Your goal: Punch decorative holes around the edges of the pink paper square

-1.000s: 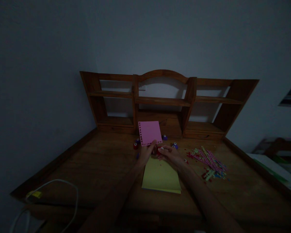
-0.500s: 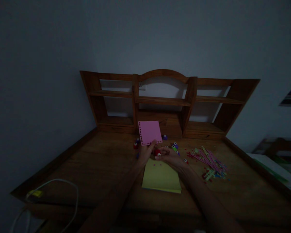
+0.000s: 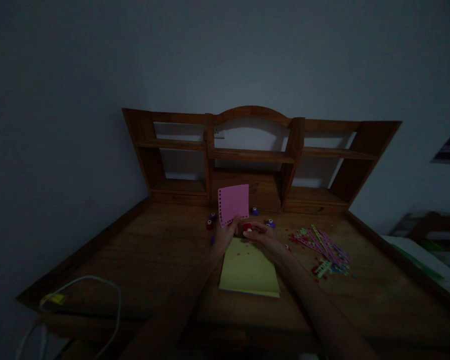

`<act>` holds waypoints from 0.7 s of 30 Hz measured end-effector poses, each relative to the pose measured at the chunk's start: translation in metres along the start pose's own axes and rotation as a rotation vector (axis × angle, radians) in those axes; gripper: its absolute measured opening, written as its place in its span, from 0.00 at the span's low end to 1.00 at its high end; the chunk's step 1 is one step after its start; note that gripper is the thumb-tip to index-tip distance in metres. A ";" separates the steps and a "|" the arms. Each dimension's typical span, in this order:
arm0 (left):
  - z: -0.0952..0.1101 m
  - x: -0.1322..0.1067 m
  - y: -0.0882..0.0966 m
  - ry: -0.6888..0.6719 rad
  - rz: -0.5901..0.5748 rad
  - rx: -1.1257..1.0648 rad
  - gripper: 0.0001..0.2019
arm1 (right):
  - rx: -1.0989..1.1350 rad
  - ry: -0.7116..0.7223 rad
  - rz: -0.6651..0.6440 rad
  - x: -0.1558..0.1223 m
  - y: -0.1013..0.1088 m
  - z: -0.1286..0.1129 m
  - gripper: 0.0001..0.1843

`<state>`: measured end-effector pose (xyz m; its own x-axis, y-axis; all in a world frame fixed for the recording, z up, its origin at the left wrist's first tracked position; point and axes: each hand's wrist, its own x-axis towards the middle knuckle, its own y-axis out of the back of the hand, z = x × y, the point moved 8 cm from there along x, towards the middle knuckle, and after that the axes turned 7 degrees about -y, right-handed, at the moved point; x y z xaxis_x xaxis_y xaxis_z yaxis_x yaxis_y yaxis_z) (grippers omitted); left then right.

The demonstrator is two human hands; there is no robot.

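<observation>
My left hand (image 3: pixel 227 236) is closed on the lower edge of a pink sheet of paper (image 3: pixel 234 202). Small punched holes run along the sheet's left and bottom edges. In my right hand (image 3: pixel 264 237) is a small red craft punch (image 3: pixel 248 228), pinched between thumb and fingers, just right of the sheet's lower corner and apart from it. Below both hands lies a stack of yellow paper (image 3: pixel 249 272) with a few tiny pink cut-outs (image 3: pixel 239 254) on it. The room is dim, so finger details are faint.
More small punches, a red one (image 3: pixel 209 224) and purple ones (image 3: pixel 254 211), (image 3: pixel 270 223) among them, stand around the hands. Punched paper strips (image 3: pixel 324 245) and confetti lie to the right. A wooden shelf unit (image 3: pixel 251 157) backs the desk; a white cable (image 3: pixel 118 300) loops at front left.
The pink sheet has turned slightly and stands more upright. My right hand has moved a little up with the red craft punch, covering some punches behind it. More small bits lie on the yellow paper.
</observation>
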<state>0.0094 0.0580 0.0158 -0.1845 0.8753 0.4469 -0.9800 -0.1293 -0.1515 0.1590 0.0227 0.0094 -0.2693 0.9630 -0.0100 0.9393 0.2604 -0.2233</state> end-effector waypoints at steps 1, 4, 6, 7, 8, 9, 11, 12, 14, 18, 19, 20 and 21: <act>-0.001 0.000 0.000 0.010 0.001 0.006 0.15 | 0.002 -0.001 0.012 -0.001 0.001 -0.003 0.20; -0.007 0.002 0.003 0.038 0.025 0.033 0.15 | 0.006 -0.006 0.104 -0.003 0.008 -0.009 0.21; -0.011 0.003 0.005 0.051 0.040 0.030 0.15 | 0.009 -0.009 0.159 -0.004 0.012 -0.011 0.21; -0.013 0.003 0.005 0.056 0.036 0.028 0.16 | 0.013 -0.009 0.170 -0.004 0.013 -0.012 0.21; -0.015 0.003 0.005 0.060 0.032 0.027 0.16 | 0.017 -0.007 0.173 -0.004 0.014 -0.012 0.21; -0.016 0.003 0.005 0.063 0.023 0.025 0.17 | 0.021 -0.003 0.172 -0.004 0.013 -0.012 0.22; -0.016 0.003 0.005 0.064 0.010 0.027 0.19 | 0.027 0.009 0.170 -0.003 0.013 -0.013 0.22; -0.015 0.003 0.004 0.063 0.004 0.030 0.19 | 0.032 0.012 0.169 -0.003 0.013 -0.013 0.22; -0.014 0.003 0.003 0.066 -0.009 0.044 0.18 | 0.051 0.008 0.172 -0.003 0.012 -0.012 0.22; -0.010 0.003 0.002 0.075 -0.022 0.065 0.15 | 0.095 -0.002 0.209 -0.002 0.016 -0.011 0.20; -0.010 0.002 0.002 0.079 -0.022 0.068 0.15 | 0.101 0.003 0.226 -0.002 0.018 -0.012 0.20; -0.010 0.002 0.002 0.080 -0.021 0.069 0.15 | 0.102 0.009 0.243 -0.002 0.020 -0.012 0.20; -0.010 0.001 0.002 0.080 -0.021 0.068 0.15 | 0.100 0.015 0.258 -0.002 0.021 -0.012 0.20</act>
<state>0.0080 0.0636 0.0075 -0.1600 0.9121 0.3775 -0.9869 -0.1396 -0.0810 0.1823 0.0268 0.0168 -0.0202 0.9977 -0.0646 0.9506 -0.0009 -0.3104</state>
